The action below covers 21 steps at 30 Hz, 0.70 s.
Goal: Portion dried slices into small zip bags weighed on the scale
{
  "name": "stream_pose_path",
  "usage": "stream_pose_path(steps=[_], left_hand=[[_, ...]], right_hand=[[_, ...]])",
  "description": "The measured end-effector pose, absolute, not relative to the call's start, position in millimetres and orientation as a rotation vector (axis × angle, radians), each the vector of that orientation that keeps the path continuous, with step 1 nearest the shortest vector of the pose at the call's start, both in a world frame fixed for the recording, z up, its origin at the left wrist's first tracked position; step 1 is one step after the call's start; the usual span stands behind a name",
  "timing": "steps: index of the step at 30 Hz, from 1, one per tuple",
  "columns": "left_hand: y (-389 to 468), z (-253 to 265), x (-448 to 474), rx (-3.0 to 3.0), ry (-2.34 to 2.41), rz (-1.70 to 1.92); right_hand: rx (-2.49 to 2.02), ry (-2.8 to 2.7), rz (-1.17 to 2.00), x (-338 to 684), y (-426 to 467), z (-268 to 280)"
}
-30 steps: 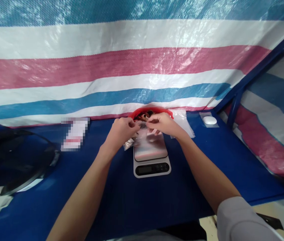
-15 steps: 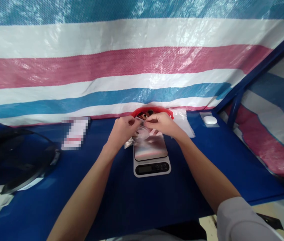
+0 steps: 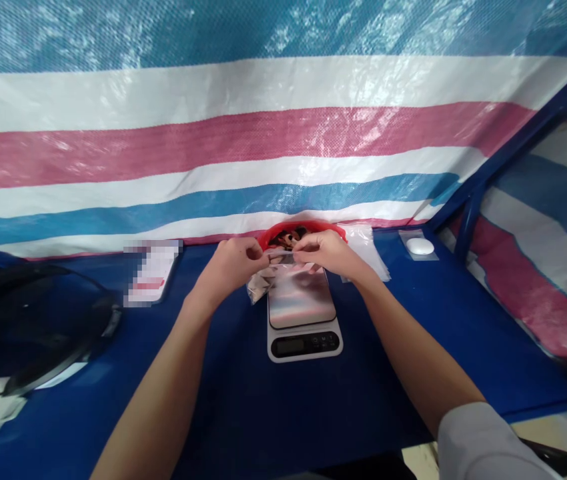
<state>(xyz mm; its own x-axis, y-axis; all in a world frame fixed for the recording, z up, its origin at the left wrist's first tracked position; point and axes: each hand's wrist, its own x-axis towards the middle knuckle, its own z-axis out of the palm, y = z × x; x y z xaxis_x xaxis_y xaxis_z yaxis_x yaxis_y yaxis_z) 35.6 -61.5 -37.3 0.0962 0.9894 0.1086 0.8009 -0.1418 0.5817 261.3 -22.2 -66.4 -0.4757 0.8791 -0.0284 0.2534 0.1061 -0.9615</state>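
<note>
Above a kitchen scale [image 3: 302, 300] with a shiny metal plate, both hands pinch the top edge of a small clear plastic bag [image 3: 279, 255]. My left hand [image 3: 231, 268] is closed on its left end, and my right hand [image 3: 324, 251] is closed on its right end. Beside the scale's left edge, below my left hand, lies a clear bag with pale contents [image 3: 259, 287] that I cannot make out. Just behind the hands is a red plastic bag [image 3: 333, 229], holding brown and dark pieces. The scale's display looks dark.
Flat clear bags [image 3: 369, 257] lie right of the red bag. Farther right, a white oval object [image 3: 420, 247] rests on a small clear bag. A blurred-out phone-like item [image 3: 156, 275] and a black headset-like object [image 3: 38, 320] are at left. Striped sheeting [image 3: 213, 153] hangs behind.
My left hand has shifted left, away from the right hand, and the clear bag's edge now stretches straight between them. The view has tilted slightly upward.
</note>
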Motion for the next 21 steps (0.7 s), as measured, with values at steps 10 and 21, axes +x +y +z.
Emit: stream_pose_path(steps=[10, 21], left_hand=[[-59, -36, 21, 2.075, 1.660, 0.693], [-56, -47, 11, 2.064, 1.332, 0.620]], right_hand=[[-1.063, -1.942, 1.323, 269, -21, -63], [-1.077, -1.968, 1.080, 271, -14, -73]])
